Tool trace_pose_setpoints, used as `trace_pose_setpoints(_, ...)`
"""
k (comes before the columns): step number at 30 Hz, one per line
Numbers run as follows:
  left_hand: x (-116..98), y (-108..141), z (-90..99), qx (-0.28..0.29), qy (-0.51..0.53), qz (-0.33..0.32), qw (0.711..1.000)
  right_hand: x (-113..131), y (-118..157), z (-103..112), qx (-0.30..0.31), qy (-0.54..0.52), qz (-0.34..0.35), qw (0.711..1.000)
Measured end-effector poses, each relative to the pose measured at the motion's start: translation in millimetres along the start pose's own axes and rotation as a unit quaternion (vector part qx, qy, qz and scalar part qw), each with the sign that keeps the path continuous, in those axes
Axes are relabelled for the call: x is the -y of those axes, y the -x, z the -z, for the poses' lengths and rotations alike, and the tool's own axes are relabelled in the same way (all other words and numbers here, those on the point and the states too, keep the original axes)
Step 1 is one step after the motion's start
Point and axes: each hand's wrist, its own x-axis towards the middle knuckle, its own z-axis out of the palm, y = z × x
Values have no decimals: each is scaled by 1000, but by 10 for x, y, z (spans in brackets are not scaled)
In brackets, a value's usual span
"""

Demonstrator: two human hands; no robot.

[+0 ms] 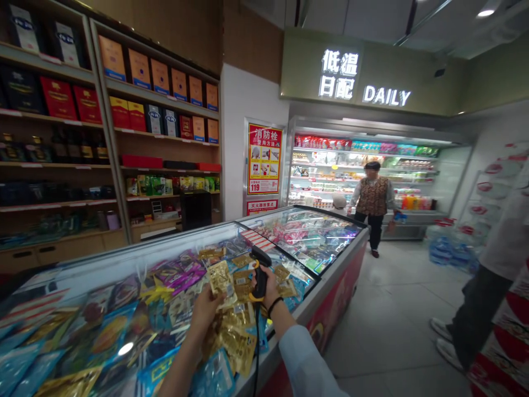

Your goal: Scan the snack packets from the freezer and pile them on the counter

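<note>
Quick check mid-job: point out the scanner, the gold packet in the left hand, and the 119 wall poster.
Scanner [260,280]: head view, on its black handle.
Gold packet [222,279]: head view, middle of its visible face.
Wall poster [264,160]: head view, central picture area.

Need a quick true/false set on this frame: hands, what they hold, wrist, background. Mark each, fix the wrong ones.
1. The right hand grips a handheld scanner. True.
2. The left hand is empty. False: the left hand holds a gold packet.
3. A dark wristband is on the left wrist. False: the wristband is on the right wrist.
4. A cable runs down from the scanner's handle. True.
5. The English word on the lit sign is FROZEN. False: the sign says DAILY.
6. A person in a patterned vest stands in front of the refrigerated shelves. True.
</note>
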Motion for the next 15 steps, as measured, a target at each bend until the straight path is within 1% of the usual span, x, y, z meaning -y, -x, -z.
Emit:
trace_pose_setpoints(5,-62,-29,96,-26,92,18,995,-8,-25,0,-12,7,2,1000)
trace_pose_setpoints(9,-99,-45,159,-58,158,40,985,-4,-2,-58,-6,20,9,1000)
trace_pose_setpoints(12,-86,-93,245,-99,148,41,983,24,0,-159,2,38,4,999)
trace_pose_setpoints(15,-62,-159,370,-153,110,5,982,96,-2,-335,35,67,6,997)
